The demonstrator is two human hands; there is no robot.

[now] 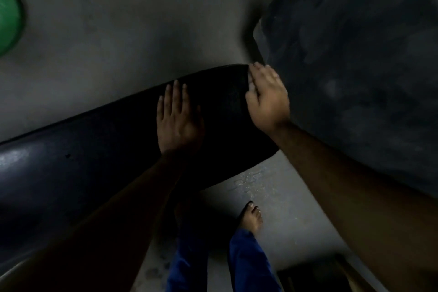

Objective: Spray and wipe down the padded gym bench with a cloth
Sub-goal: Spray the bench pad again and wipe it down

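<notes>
The padded gym bench (99, 159), black and faintly glossy, runs across the scene from the near left up to a rounded end at the centre, where a dark cloth (225, 106) seems to lie draped over the padding; in this dim light its edges are hard to separate from the surface itself. The left hand (179, 121) lies flat on top of the bench, fingers extended and together, palm down, gripping nothing. The right hand (266, 99) lies just to its right at the bench's rounded end, palm down with the fingers (252, 78) curving over the far edge; whether they pinch the cloth cannot be told. The two hands are near each other but not touching. Below the bench end, the grey floor (118, 31) shows a patch of wet droplets (254, 181). A bare foot (252, 217) and blue trouser legs (248, 265) stand near the bottom centre. A second dark padded piece (355, 66) fills the far right, and a green round object (9, 19) sits at the far left edge.
</notes>
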